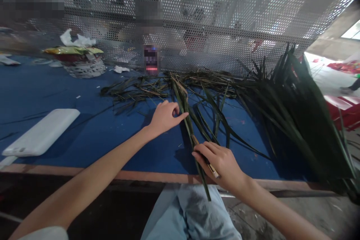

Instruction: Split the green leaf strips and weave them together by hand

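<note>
My left hand (166, 117) is over the blue table beside a long green leaf strip (189, 122). Its fingers are loosely curled, and the thumb is stretched out apart from them, its tip at the strip. Closer to the table's front edge, my right hand (219, 159) is closed round a thin tan stick-like tool (213, 170) with a pale end. The same strip runs under the right fingers, and its lower end hangs over the edge above my lap. Whether those fingers also grip the strip is hidden. Loose green leaves (222, 120) lie just right of it.
Dried leaf strips (137, 90) lie along a perforated metal screen (174, 15). A large leaf bundle (298, 108) fills the right side. At left are a white power bank-like block (42, 131) and a white basket (84, 68); a phone (151, 60) stands against the screen.
</note>
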The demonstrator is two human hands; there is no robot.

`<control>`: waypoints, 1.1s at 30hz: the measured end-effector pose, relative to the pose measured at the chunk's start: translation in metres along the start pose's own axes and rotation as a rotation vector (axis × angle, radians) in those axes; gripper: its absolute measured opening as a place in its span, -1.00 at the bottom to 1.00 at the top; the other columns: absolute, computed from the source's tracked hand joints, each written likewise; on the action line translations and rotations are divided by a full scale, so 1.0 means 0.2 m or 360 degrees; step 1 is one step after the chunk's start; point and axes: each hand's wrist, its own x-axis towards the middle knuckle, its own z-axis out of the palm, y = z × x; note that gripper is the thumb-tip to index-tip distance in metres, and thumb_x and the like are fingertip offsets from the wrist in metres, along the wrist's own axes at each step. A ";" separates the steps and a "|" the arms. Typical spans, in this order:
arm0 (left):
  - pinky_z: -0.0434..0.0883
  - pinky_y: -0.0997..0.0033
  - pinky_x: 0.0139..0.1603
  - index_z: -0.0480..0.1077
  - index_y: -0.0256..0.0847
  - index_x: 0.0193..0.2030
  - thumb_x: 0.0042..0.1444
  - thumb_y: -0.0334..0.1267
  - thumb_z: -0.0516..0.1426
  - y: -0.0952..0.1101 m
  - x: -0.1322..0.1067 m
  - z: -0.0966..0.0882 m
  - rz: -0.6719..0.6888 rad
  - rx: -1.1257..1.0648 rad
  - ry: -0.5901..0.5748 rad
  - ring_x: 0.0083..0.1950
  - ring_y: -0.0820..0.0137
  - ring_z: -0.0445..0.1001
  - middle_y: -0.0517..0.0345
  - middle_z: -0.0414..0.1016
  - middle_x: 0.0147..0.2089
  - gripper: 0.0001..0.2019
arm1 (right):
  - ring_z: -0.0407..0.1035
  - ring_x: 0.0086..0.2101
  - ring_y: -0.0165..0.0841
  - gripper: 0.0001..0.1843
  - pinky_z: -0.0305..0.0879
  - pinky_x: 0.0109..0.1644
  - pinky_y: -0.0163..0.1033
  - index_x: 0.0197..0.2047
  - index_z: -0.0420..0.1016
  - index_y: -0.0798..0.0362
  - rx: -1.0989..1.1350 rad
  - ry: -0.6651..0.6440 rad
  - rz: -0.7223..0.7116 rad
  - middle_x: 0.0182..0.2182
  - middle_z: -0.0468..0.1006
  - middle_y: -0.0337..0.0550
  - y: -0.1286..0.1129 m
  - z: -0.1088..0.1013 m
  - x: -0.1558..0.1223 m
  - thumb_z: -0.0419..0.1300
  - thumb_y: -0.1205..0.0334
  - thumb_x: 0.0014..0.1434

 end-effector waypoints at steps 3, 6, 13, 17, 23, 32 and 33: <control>0.20 0.14 -0.05 0.45 -0.21 -0.57 -0.02 0.10 0.19 0.02 0.00 0.01 -0.0141 -0.0018 -0.0263 -0.17 0.15 0.33 0.06 0.44 -0.49 -0.61 | 0.38 -0.35 -0.35 -0.76 0.20 -0.29 -0.31 -0.24 0.42 0.08 -0.0142 0.0068 -0.0022 -0.40 0.47 -0.12 0.00 0.02 0.00 -0.04 0.23 0.36; 0.19 0.18 -0.06 0.50 -0.19 -0.54 -0.10 -0.05 0.27 0.03 0.00 0.03 -0.0237 -0.0235 -0.0350 -0.15 0.17 0.34 0.09 0.49 -0.44 -0.76 | 0.38 -0.37 -0.36 -0.73 0.19 -0.30 -0.32 -0.28 0.44 0.08 -0.0213 0.0154 -0.0042 -0.40 0.49 -0.11 0.00 0.03 0.00 -0.03 0.22 0.35; 0.25 0.45 -0.35 0.49 -0.27 -0.45 -0.17 -0.18 0.31 0.04 0.03 -0.05 -0.0601 -0.1454 -0.0270 -0.42 0.47 0.35 0.18 0.44 -0.46 -0.79 | 0.38 -0.51 -0.44 -0.72 0.14 -0.38 -0.38 -0.29 0.45 0.05 0.0069 0.0463 0.0264 -0.53 0.50 -0.20 0.13 -0.16 0.02 -0.02 0.17 0.35; 0.33 0.56 -0.33 0.44 -0.27 -0.42 -0.20 -0.28 0.37 0.10 0.08 -0.12 -0.0667 -0.2140 -0.0184 -0.44 0.57 0.37 0.23 0.43 -0.45 -0.77 | 0.33 -0.52 -0.43 -0.70 0.15 -0.41 -0.36 -0.29 0.45 0.06 0.0363 0.0472 0.0413 -0.53 0.49 -0.22 0.23 -0.24 0.16 0.05 0.04 0.29; 0.45 0.51 -0.28 0.49 -0.23 -0.30 -0.09 -0.33 0.30 0.17 0.10 -0.07 -0.0737 -0.2532 -0.0375 -0.40 0.49 0.48 0.17 0.52 -0.38 -0.82 | 0.36 -0.44 -0.39 -0.59 0.24 -0.38 -0.33 -0.25 0.48 0.07 0.1042 0.0445 0.0351 -0.46 0.51 -0.18 0.26 -0.20 0.40 0.05 -0.10 0.24; 0.48 0.32 -0.15 0.51 -0.22 -0.37 -0.05 -0.23 0.27 0.22 0.05 -0.01 -0.0676 -0.2210 -0.0438 -0.30 0.33 0.55 0.08 0.58 -0.37 -0.87 | 0.16 -0.57 -0.48 -0.57 0.09 -0.53 -0.35 -0.47 0.37 0.07 0.1307 0.0502 0.0434 -0.62 0.27 -0.30 0.25 -0.20 0.44 0.15 -0.15 0.14; 0.48 0.31 -0.14 0.52 -0.23 -0.34 -0.06 -0.19 0.27 0.22 0.05 -0.01 -0.0626 -0.2182 -0.0449 -0.27 0.31 0.56 0.04 0.59 -0.34 -0.82 | 0.17 -0.58 -0.48 -0.57 0.10 -0.54 -0.35 -0.48 0.34 0.06 0.1333 0.0487 0.0450 -0.62 0.27 -0.30 0.26 -0.20 0.44 0.15 -0.15 0.13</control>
